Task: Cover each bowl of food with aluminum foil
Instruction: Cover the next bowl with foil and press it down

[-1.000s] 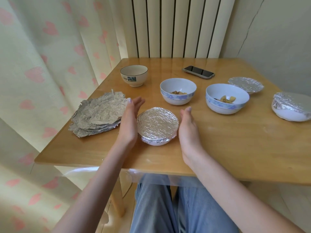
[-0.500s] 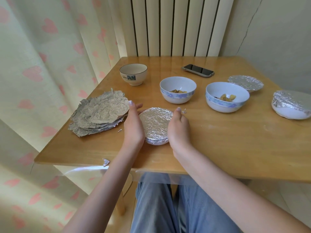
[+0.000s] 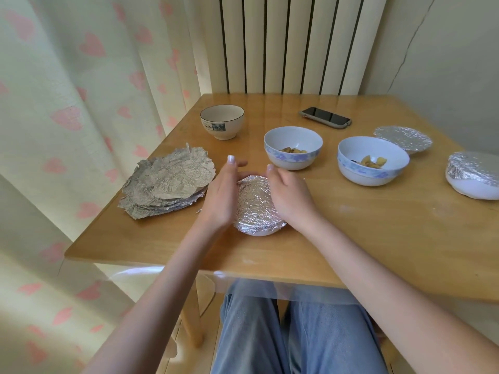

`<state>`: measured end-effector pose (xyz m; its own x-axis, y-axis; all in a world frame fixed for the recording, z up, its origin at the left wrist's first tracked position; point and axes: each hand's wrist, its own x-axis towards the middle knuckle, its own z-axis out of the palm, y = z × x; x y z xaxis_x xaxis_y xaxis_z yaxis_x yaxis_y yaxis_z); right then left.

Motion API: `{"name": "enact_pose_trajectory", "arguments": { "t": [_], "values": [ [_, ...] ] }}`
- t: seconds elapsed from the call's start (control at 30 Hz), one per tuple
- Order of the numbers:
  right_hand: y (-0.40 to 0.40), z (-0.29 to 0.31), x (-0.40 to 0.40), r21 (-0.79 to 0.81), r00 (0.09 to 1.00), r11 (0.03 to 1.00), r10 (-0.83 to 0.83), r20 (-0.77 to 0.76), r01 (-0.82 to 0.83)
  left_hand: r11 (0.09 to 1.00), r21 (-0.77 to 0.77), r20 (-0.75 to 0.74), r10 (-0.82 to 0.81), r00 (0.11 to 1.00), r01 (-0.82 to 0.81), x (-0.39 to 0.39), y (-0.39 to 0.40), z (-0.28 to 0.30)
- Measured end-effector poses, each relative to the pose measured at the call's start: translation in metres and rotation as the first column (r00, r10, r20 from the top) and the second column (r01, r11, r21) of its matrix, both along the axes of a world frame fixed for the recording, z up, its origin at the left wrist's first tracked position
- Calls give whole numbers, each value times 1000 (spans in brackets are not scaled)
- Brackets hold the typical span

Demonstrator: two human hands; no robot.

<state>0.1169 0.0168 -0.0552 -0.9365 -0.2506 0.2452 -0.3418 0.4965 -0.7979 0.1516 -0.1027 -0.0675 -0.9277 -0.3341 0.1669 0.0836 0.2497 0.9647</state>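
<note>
Tabletop holds foil-covered bowl upright (round, no long axis).

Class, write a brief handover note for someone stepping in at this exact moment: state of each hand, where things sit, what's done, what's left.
Left hand and right hand, fingers relaxed, press the sides of the near foil-covered white bowl.
Stack of crumpled foil sheets lies left of it.
Done: this bowl, plus two foil-covered bowls at far right.
Left: two blue-patterned bowls holding food. The cream dark-rimmed bowl looks empty.
</note>
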Motion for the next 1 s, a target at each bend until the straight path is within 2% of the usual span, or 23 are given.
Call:
{"name": "enact_pose_trajectory", "arguments": {
  "t": [0.27, 0.4, 0.47, 0.57, 0.77, 0.9, 1.0],
  "values": [
    [0, -1, -3, -110, 991, 994, -14, 132, 29, 997, 27, 43, 73, 996, -75, -1, 4, 0],
    [4, -3, -2, -213, 944, 973, -17, 328, 91, 940, 334, 118, 34, 992, -72, 1, 0, 4],
    [4, -6, 0, -264, 919, 956, -17, 394, 131, 916, 398, 143, -5, 990, -53, 2, -1, 1],
    [2, -8, 4, -340, 893, 918, -34, 448, 206, 916, 393, 149, 27, 988, -84, 1, 4, -5],
    [-5, -10, -3, -319, 903, 920, -77, 423, 227, 883, 427, 148, 145, 978, -195, 0, 11, -10],
    [-3, -8, -6, -306, 910, 936, -33, 413, 173, 874, 391, 141, 252, 957, -288, 3, 15, -14],
    [1, -3, -7, -272, 889, 958, 50, 455, 86, 890, 369, 157, 223, 962, -267, 7, 13, -11]
  ]
}}
